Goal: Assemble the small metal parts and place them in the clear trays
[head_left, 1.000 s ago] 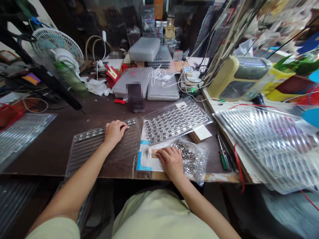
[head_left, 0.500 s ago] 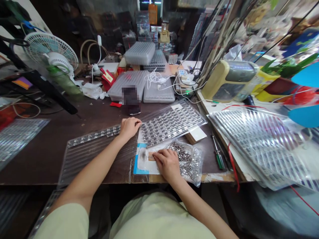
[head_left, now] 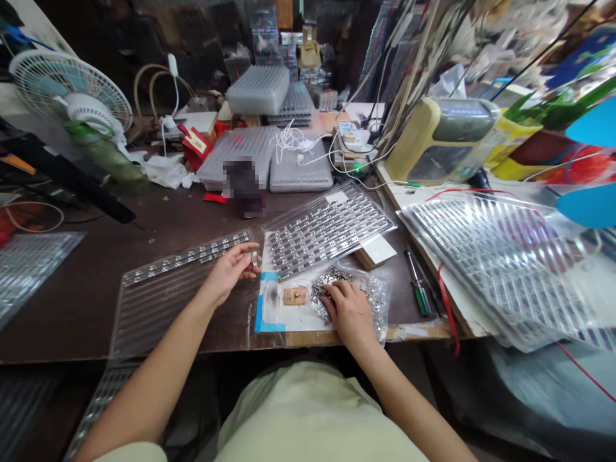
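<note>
Shifted off the strip, in the head view my left hand point(head_left: 226, 273) now pinches a small metal part point(head_left: 254, 258) in its fingers; it looks light, stiff and best held by its edges. My right hand point(head_left: 349, 313) lies with fingers curled over loose metal parts point(head_left: 330, 282) in a clear plastic bag point(head_left: 375, 298), any grip there I cannot tell

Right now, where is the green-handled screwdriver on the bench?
In the head view, the green-handled screwdriver lies on the dark bench, right of the clear bag of metal parts under the person's right hand, with a red strap beside it.

White desk fan point(head_left: 71, 86), green-handled screwdriver point(head_left: 422, 300)
</note>
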A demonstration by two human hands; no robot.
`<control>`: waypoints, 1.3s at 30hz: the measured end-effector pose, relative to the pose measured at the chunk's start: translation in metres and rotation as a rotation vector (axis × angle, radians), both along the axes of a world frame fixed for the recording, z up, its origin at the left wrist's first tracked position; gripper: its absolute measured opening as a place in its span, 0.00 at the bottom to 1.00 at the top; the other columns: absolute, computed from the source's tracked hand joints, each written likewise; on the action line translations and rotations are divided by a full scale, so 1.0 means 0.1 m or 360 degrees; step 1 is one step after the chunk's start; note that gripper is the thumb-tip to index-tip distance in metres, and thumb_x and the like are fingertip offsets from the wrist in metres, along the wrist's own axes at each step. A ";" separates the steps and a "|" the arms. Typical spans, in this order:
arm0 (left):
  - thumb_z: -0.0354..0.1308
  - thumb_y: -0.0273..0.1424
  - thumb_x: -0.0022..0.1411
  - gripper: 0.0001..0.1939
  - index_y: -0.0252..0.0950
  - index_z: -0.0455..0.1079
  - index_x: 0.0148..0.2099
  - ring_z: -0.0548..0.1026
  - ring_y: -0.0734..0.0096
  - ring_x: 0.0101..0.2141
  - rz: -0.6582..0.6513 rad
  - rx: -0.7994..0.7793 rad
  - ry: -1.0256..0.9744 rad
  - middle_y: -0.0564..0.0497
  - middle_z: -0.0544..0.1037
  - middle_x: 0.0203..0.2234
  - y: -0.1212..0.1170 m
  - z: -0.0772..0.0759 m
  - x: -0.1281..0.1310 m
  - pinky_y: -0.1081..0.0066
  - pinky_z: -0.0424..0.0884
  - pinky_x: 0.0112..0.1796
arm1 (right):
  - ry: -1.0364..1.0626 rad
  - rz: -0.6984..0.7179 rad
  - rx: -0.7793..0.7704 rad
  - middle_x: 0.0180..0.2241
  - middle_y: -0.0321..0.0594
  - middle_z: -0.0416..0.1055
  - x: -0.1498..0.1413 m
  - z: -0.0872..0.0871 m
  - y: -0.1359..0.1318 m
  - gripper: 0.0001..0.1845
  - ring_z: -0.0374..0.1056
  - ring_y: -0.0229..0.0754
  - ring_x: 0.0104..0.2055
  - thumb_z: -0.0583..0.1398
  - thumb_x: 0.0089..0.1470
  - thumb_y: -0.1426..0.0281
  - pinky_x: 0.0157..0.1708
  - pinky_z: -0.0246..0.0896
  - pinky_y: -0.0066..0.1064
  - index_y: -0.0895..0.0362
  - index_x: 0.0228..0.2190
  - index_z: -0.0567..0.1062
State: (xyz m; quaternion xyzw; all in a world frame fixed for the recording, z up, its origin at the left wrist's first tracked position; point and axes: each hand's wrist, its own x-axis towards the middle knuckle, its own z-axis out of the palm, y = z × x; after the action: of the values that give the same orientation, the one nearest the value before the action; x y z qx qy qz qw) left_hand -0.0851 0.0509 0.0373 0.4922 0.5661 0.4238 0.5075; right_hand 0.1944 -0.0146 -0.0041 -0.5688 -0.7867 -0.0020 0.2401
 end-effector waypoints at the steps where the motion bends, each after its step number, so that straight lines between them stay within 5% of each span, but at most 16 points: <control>1: 0.58 0.43 0.56 0.22 0.36 0.68 0.49 0.75 0.73 0.29 -0.0036 -0.0047 -0.0073 0.48 0.76 0.34 -0.13 0.00 0.01 0.73 0.73 0.29 | 0.0042 0.0006 -0.0004 0.34 0.42 0.71 -0.01 -0.01 0.02 0.09 0.62 0.44 0.36 0.56 0.59 0.66 0.33 0.56 0.35 0.54 0.36 0.76; 7: 0.61 0.38 0.55 0.16 0.36 0.74 0.44 0.73 0.73 0.28 -0.0115 0.0021 0.0235 0.50 0.77 0.30 -0.56 -0.20 0.25 0.74 0.71 0.27 | 0.0219 -0.0026 0.0025 0.34 0.41 0.72 -0.05 -0.01 0.15 0.10 0.63 0.42 0.36 0.56 0.60 0.67 0.36 0.60 0.34 0.54 0.33 0.78; 14: 0.61 0.32 0.57 0.06 0.38 0.77 0.37 0.74 0.72 0.29 -0.0197 0.0574 0.0732 0.49 0.78 0.33 -0.57 -0.32 0.62 0.74 0.69 0.28 | 0.0428 -0.0030 0.0057 0.35 0.42 0.74 -0.01 0.03 0.09 0.12 0.66 0.42 0.37 0.54 0.61 0.70 0.38 0.63 0.34 0.55 0.40 0.77; 25: 0.61 0.32 0.59 0.06 0.39 0.77 0.37 0.74 0.71 0.33 -0.0275 0.0705 0.0980 0.50 0.77 0.32 -0.58 -0.35 0.70 0.72 0.68 0.34 | 0.0667 0.0094 -0.0098 0.36 0.42 0.75 -0.03 0.09 0.02 0.10 0.69 0.42 0.40 0.54 0.60 0.70 0.41 0.65 0.33 0.54 0.38 0.76; 39: 0.58 0.31 0.60 0.06 0.36 0.75 0.36 0.75 0.71 0.35 0.0014 0.0696 0.0607 0.48 0.77 0.34 -0.55 -0.34 0.66 0.75 0.72 0.31 | 0.0336 0.0142 -0.0118 0.35 0.34 0.75 -0.54 0.06 0.08 0.05 0.62 0.40 0.37 0.62 0.55 0.62 0.39 0.49 0.35 0.47 0.32 0.79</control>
State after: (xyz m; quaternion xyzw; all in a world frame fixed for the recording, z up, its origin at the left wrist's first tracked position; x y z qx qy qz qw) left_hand -0.0187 -0.0039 0.0030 0.6583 0.5485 0.4379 0.2719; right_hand 0.1399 -0.0070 0.0019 -0.5388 -0.7810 0.0976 0.3003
